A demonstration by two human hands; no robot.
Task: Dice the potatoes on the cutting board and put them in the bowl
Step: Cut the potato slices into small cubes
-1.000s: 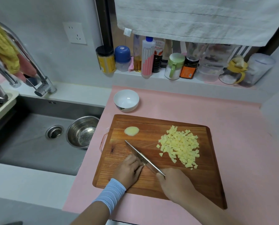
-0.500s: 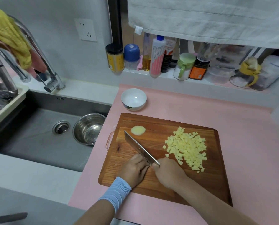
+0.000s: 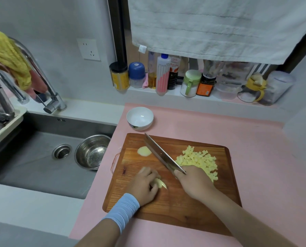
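The pink table spreads under and beyond both hands. A steel sink is sunk beside it, well to the left of the left hand. A white towel hangs far ahead of the hands, above a ledge of jars.

The wooden board lies flat on the table, and both hands are over its near half. The left hand, with a blue band on its wrist, rests on the board with its fingers curled over a piece of potato. It holds the potato down, and pale ends poke out on the side toward the right hand.

The right hand, just beside the left, is closed round the handle of the knife. The blade runs away from this hand, ahead and to the left, with its tip near the board's far edge. Whether the edge touches the wood cannot be told.

A heap of dice sits on the board just ahead of and to the right of the right hand, partly hidden behind it.

A steel bowl stands in the sink, left of the left hand. The white bowl sits on the table just past the board's far edge, ahead of the left hand and near the knife tip. Nothing is in it.

A single slice lies on the board ahead of the left hand, just left of the blade.
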